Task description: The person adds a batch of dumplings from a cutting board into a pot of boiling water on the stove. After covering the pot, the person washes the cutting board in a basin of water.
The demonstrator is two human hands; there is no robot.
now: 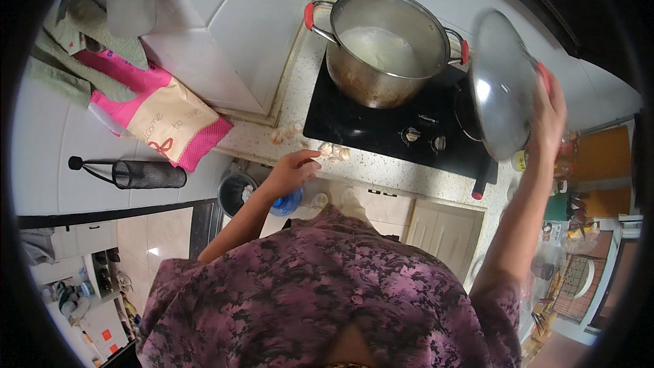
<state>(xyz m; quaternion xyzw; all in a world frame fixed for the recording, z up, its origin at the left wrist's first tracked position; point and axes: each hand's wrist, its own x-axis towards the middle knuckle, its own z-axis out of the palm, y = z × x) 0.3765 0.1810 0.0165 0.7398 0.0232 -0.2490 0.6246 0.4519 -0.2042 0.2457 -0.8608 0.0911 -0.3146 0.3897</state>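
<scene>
Raised at the right of the cooktop, my right hand grips the red handle of a glass pot lid, which is tilted steeply. A tall stainless steel pot with red-covered handles stands uncovered on the black glass cooktop, with whitish contents inside. My left hand is at the counter's front edge, fingers bent and apart, seemingly holding nothing. Just beyond its fingertips lie several small pale brown pieces, perhaps shells or mushrooms; more such pieces lie to the left.
Behind the lid, a pan's dark handle sticks out past the cooktop. Below the counter at left are a black bin and a blue plastic container. A pink bag and towels hang on the left wall. Bottles and jars crowd the right.
</scene>
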